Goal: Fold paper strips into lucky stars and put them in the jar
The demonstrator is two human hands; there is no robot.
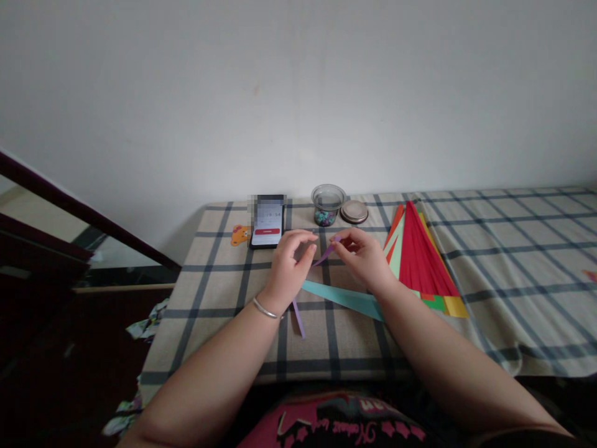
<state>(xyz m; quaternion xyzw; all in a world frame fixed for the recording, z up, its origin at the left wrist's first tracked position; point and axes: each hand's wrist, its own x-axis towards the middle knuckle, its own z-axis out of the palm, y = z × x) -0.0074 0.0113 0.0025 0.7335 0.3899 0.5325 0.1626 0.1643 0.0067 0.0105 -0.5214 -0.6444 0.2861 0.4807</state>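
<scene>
My right hand (366,258) pinches one end of a narrow purple paper strip (325,254) between thumb and fingertips. The strip slopes down to the left and passes behind my left hand (291,264). A purple length (298,320) comes out below that hand onto the cloth. My left hand is curved beside the strip, thumb and forefinger apart with a gap between their tips; its other fingers are mostly hidden. Under both hands a light blue paper strip (342,297) lies across the table, its right end by my right forearm.
A fan of red paper strips (424,258), with green, orange and yellow ones, lies at the right. Toward the wall stand a clear tub (328,202) with small coloured pieces, a round lid (354,212) and a phone (268,223). A checked cloth (224,311) covers the table.
</scene>
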